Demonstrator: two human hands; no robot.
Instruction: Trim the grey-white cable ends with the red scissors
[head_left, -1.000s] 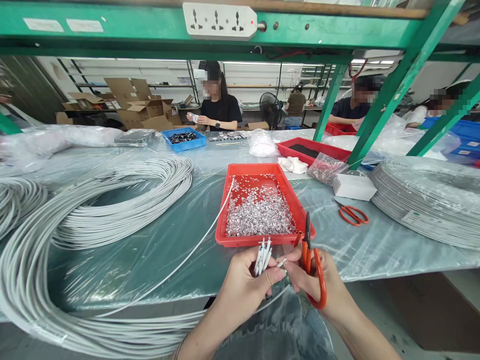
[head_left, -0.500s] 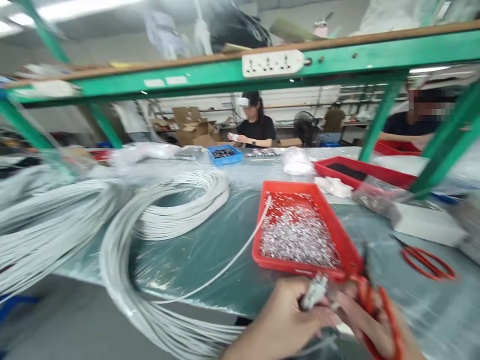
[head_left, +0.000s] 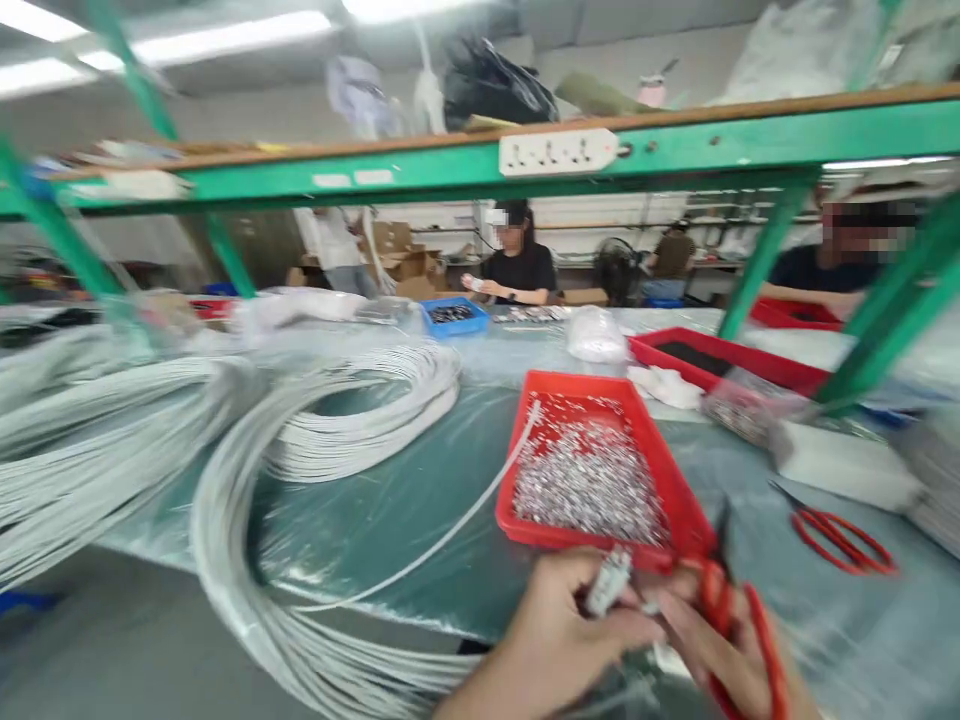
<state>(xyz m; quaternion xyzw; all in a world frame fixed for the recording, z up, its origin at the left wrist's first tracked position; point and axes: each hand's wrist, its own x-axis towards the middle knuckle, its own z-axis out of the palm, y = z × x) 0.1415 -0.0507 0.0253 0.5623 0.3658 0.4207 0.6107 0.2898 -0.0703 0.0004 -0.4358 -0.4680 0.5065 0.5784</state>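
Note:
My left hand (head_left: 559,625) is closed round a small whitish block (head_left: 609,580) that looks like a connector; blur hides its details. Close beside it, my right hand (head_left: 712,640) has red-handled scissors (head_left: 765,640) hooked in it, the dark blades pointing up and away. The right fingertips pinch near a tiny pale piece that I cannot make out, almost touching the left fingers. Just beyond both hands lies a red tray (head_left: 514,500) holding many small shiny metal pieces (head_left: 592,490). A loose white cable end (head_left: 525,435) rests over the tray's left side.
Coils of white cable (head_left: 232,520) cover the table's left. A second pair of red-handled scissors (head_left: 840,540) lies right. Behind are a blue tray (head_left: 454,318) and another red tray (head_left: 795,372). A green shelf frame (head_left: 420,180) spans above; co-workers sit beyond, including one person (head_left: 517,262).
The view has tilted up slightly, so the shelf and trays sit lower. Both hands appear slightly further left, with the same block and scissors held.

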